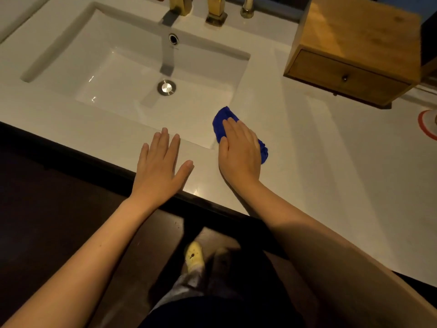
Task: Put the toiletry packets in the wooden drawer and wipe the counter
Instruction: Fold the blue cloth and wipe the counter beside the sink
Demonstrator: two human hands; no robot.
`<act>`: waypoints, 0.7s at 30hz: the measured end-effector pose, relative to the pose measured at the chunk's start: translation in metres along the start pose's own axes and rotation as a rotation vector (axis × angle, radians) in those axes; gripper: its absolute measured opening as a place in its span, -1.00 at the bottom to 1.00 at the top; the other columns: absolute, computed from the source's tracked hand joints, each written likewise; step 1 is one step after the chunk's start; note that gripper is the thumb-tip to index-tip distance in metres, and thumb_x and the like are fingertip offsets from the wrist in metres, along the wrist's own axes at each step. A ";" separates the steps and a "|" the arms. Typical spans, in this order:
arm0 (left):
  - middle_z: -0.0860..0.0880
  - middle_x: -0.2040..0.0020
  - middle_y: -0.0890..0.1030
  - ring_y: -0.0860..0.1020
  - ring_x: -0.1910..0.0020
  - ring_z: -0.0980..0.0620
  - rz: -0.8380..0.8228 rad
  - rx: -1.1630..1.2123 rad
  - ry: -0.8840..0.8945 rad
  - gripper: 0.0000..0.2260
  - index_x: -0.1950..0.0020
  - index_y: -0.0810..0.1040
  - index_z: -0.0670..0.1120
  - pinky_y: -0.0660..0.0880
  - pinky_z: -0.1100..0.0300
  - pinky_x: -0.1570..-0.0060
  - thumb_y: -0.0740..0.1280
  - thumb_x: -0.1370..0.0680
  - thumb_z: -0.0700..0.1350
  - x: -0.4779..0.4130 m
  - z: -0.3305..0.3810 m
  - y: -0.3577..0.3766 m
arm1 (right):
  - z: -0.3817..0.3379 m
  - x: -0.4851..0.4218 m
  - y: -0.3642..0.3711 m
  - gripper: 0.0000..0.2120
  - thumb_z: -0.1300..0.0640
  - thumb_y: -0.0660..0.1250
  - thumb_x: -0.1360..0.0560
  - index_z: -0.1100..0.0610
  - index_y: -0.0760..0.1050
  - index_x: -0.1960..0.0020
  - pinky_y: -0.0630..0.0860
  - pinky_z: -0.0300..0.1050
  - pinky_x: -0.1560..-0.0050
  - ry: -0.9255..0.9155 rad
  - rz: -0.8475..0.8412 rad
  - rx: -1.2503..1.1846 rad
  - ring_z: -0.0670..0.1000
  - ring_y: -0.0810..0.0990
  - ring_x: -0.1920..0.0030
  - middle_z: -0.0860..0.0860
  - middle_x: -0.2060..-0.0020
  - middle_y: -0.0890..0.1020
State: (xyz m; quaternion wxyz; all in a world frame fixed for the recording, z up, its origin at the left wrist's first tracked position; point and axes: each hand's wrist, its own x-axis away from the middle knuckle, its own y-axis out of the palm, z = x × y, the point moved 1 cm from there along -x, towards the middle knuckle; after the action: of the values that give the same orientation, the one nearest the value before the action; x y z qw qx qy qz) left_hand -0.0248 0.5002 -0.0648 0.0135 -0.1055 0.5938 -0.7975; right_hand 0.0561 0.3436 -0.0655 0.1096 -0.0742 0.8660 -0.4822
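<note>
A blue cloth point(221, 120) lies bunched on the white counter point(331, 176) just off the sink's front right corner. My right hand point(240, 151) presses flat on top of it, covering most of it. My left hand point(160, 165) rests flat on the counter's front edge, fingers spread, holding nothing. The wooden drawer box point(354, 48) stands at the back right of the counter with its drawer point(340, 75) pushed in. No toiletry packets are in view.
A rectangular white sink point(99, 67) with a metal drain fills the left half of the counter. Gold taps point(216, 10) stand behind it. A red-rimmed round object point(425, 125) shows at the right edge. The counter's dark front edge runs diagonally below my hands.
</note>
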 end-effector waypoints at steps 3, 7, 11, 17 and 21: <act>-0.16 -0.57 -0.08 -0.14 -0.54 -0.10 0.057 0.027 -0.030 -0.41 -0.54 -0.04 -0.09 -0.17 -0.02 -0.46 -0.01 -0.58 0.14 -0.002 -0.014 -0.009 | 0.001 0.004 -0.003 -0.62 0.24 0.11 -0.54 0.20 0.42 -0.34 0.21 -0.08 -0.39 -0.147 -0.066 -0.053 0.08 0.41 -0.34 0.07 -0.30 0.52; -0.18 -0.56 -0.06 -0.12 -0.54 -0.13 0.060 -0.088 -0.128 -0.44 -0.54 -0.05 -0.09 -0.15 -0.11 -0.47 -0.02 -0.61 0.12 -0.012 -0.034 -0.010 | 0.003 0.012 -0.008 -0.61 0.24 0.10 -0.52 0.17 0.44 -0.31 0.27 -0.04 -0.37 -0.326 -0.198 -0.090 0.07 0.44 -0.29 0.04 -0.25 0.55; -0.16 -0.57 -0.05 -0.10 -0.55 -0.12 0.049 -0.158 -0.137 -0.45 -0.54 -0.03 -0.06 -0.13 -0.11 -0.48 -0.04 -0.61 0.14 -0.015 -0.036 -0.007 | 0.015 0.026 -0.017 -0.59 0.20 0.10 -0.55 0.14 0.35 -0.39 0.21 -0.03 -0.41 -0.514 -0.349 -0.057 0.06 0.37 -0.37 0.03 -0.34 0.48; -0.15 -0.57 -0.05 -0.09 -0.55 -0.10 0.058 -0.172 -0.146 -0.45 -0.54 -0.03 -0.05 -0.13 -0.10 -0.48 -0.04 -0.61 0.14 -0.014 -0.035 -0.007 | 0.037 0.038 -0.039 -0.59 0.16 0.11 -0.57 0.09 0.33 -0.41 0.17 -0.08 -0.44 -0.747 -0.588 -0.020 0.01 0.32 -0.42 0.00 -0.38 0.45; -0.15 -0.57 -0.04 -0.09 -0.55 -0.11 0.062 -0.181 -0.129 -0.45 -0.54 -0.03 -0.06 -0.12 -0.11 -0.48 -0.05 -0.61 0.15 -0.013 -0.034 -0.007 | 0.058 0.040 -0.053 -0.58 0.12 0.09 -0.58 0.04 0.30 -0.43 0.17 -0.14 -0.43 -0.777 -0.635 0.025 -0.04 0.29 -0.43 -0.05 -0.39 0.43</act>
State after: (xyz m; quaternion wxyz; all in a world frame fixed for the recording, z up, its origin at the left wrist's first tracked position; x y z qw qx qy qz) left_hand -0.0176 0.5363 -0.0691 0.0668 -0.1388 0.6642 -0.7315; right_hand 0.0338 0.2589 -0.0545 0.2726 -0.5069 0.6900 -0.4390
